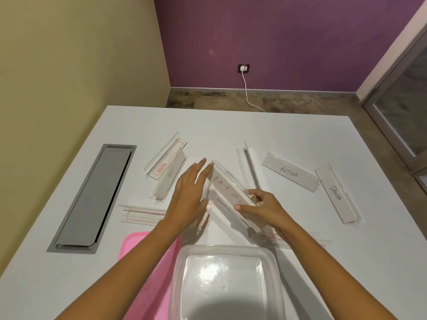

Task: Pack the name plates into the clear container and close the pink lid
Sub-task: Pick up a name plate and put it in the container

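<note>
Several clear acrylic name plates lie scattered on the white table (265, 128). My right hand (261, 205) grips the near end of the plate marked BATMAN (225, 184), which is tilted up off the table. My left hand (189, 192) reaches forward with straight fingers, its fingertips touching that plate's far end. The plates marked ALPHA (290, 175) and PANDA (336, 192) lie to the right. The clear container (226, 282) stands open at the near edge, nothing inside it. The pink lid (147, 255) lies flat to its left, partly under my left forearm.
A grey cable hatch (94, 197) is set into the table at the left. More plates lie at the back left (166, 155), at the left (143, 214), in the middle (247, 168) and under my right forearm (300, 237). The table's far edge meets the floor by a purple wall.
</note>
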Demonstrator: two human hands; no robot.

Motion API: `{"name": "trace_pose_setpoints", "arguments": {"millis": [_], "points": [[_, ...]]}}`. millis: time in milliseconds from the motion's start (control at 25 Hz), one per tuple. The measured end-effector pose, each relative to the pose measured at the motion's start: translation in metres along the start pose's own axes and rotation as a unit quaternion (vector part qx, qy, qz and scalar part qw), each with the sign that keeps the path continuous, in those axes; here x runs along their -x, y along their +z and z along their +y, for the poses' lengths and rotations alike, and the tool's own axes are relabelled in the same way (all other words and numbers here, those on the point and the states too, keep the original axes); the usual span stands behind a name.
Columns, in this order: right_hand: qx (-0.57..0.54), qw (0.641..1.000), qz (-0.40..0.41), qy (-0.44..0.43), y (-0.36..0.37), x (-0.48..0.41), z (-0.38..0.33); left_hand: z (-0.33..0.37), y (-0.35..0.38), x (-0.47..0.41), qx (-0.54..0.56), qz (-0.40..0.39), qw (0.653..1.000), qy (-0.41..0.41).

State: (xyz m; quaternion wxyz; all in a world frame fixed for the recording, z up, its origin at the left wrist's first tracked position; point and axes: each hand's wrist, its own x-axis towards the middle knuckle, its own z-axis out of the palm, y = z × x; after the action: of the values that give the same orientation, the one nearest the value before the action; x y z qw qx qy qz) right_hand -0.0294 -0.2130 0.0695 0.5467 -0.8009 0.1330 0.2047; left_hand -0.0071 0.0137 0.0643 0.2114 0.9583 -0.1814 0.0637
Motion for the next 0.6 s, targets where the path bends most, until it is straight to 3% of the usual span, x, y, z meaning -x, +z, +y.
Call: {"name": "trace_pose_setpoints", "arguments": {"millis": [160,360,600], "points": [[0.003,0.997,-0.066,-0.038,-0.009,0.029,-0.011,0.013,-0.023,0.008,0.033,-0.031,0.999,0.029],[0.046,0.992,-0.088,-0.074,-0.011,0.062,-0.004,0.024,-0.045,0.046,0.103,-0.039,0.994,0.005],[0.107,0.984,-0.111,-0.088,-0.002,0.099,0.026,0.005,-0.020,0.121,0.236,-0.046,0.948,-0.208]]}}
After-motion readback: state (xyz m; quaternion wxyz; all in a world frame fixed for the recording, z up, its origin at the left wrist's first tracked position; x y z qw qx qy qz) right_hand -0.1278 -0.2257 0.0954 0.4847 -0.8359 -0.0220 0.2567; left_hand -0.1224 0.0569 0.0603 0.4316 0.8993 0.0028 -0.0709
